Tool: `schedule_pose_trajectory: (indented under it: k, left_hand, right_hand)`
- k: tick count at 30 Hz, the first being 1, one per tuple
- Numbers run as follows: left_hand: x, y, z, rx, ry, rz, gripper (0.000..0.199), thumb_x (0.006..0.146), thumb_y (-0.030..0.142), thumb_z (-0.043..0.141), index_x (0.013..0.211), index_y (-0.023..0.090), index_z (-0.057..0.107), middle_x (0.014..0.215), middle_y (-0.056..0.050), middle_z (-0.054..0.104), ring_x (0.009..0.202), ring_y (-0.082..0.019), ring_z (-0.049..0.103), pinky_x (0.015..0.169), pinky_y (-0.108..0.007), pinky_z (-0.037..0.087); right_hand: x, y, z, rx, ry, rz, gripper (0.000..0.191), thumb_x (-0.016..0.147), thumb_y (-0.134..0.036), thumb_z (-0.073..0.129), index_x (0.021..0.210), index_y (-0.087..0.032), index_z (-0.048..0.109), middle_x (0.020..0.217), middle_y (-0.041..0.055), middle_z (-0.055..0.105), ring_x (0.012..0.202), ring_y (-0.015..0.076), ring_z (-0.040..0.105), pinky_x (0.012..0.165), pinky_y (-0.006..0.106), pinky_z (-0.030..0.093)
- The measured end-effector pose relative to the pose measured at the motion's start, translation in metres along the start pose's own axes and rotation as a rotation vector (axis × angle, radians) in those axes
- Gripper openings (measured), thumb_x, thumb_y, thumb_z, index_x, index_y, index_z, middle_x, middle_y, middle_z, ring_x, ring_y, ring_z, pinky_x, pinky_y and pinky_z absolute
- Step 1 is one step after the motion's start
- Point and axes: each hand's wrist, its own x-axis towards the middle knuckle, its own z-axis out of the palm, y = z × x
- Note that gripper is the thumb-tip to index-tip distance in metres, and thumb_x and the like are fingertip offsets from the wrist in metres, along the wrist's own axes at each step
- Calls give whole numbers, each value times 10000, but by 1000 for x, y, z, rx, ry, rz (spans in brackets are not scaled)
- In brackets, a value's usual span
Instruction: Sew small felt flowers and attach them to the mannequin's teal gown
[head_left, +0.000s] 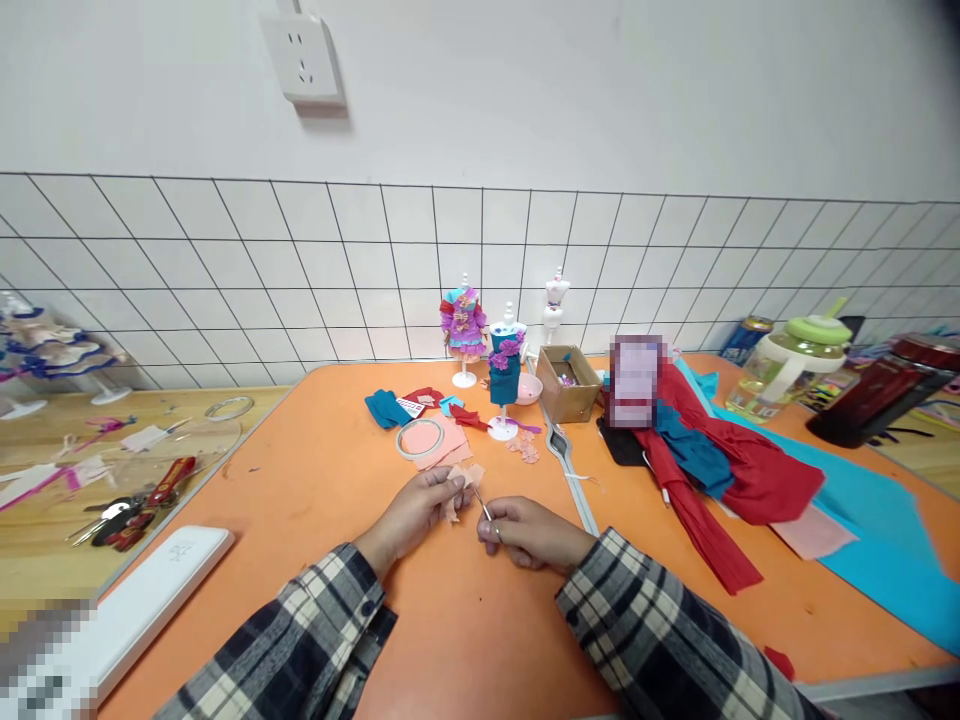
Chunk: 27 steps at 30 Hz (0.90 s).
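Note:
My left hand pinches a small piece of pale pink crepe paper above the orange table. In my right hand is a pair of small scissors, a finger through the handle loop and the tips at the paper's edge. Just beyond lie pink paper sheets under a roll of clear tape, and pink cut-out pieces. A small dress form in teal with purple flowers stands behind them. Whether the blades are apart is too small to tell.
Farther back stand a form in a purple dress, a bare white form and a cardboard box. A phone, red crepe paper and a bottle sit right. A white power bank lies left.

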Motion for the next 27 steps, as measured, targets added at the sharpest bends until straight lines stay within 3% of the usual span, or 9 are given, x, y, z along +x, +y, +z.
schedule_pose_trajectory:
  k: [5,11,17,23,27]
  left_hand:
    - [1,-2,-2,95,-48,-4,322,764,407,712,677,131,572,658,-17,584,608,-116,508,575,-234,388]
    - [1,-5,-4,141,-96,-1,327,781,434,692,732,127,591,688,-30,627,618,-129,547,612,-253,403]
    - [3,-9,-7,177,-132,9,342,810,457,661,765,124,598,702,-45,648,626,-140,565,627,-263,400]
    - [4,-11,-8,153,-122,22,340,810,461,659,775,130,591,700,-34,627,626,-138,559,624,-262,406]
    - [3,-9,-6,160,-100,29,353,806,472,657,741,135,577,698,-35,624,625,-143,567,618,-263,403]
  right_hand:
    - [2,1,2,-60,15,4,292,832,-464,570,801,-185,490,731,-44,546,346,4,309,307,170,176]
    - [2,-3,7,-107,86,-33,223,822,-370,603,787,-171,507,612,-79,425,421,24,304,398,182,209]
    - [7,0,10,-95,121,-71,204,808,-335,609,756,-161,516,596,-72,419,494,46,319,477,196,237]
    - [10,6,5,-180,176,-83,201,769,-321,642,737,-154,534,601,-59,445,522,56,366,469,184,256]
    - [4,0,4,-157,114,-3,225,815,-398,589,803,-187,513,596,-83,386,440,43,269,391,178,193]
